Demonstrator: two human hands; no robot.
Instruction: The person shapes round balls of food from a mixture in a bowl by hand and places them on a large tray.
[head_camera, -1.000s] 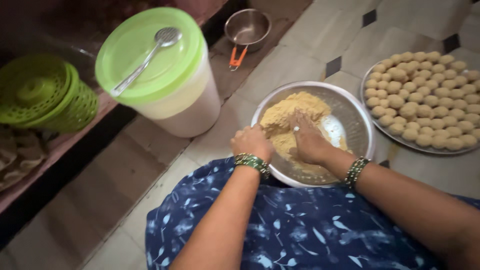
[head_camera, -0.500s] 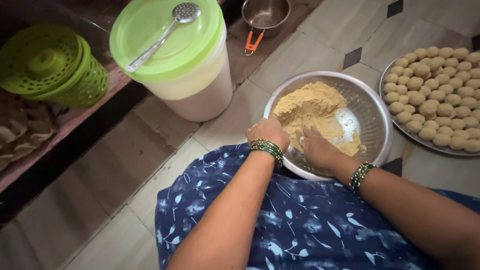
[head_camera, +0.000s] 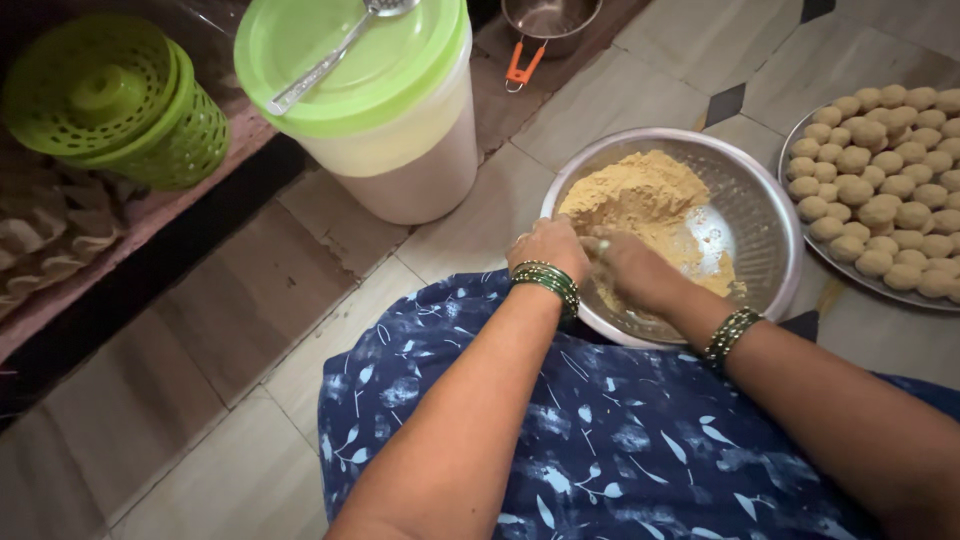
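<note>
A round steel bowl sits on the tiled floor in front of my knees, holding a heap of yellow-brown crumbly mixture. My left hand and my right hand are pressed together at the bowl's near rim, fingers curled around a lump of the mixture. Green bangles circle both wrists. A steel tray to the right holds several round balls of the same colour.
A white tub with a green lid stands to the left of the bowl, a metal ladle lying on the lid. A green slotted basket sits far left on a ledge. A small steel pan stands at the top.
The view has shifted, so everything sits further right and lower. My hands have drawn back from the heap to the bowl's near rim and closed together on a lump.
</note>
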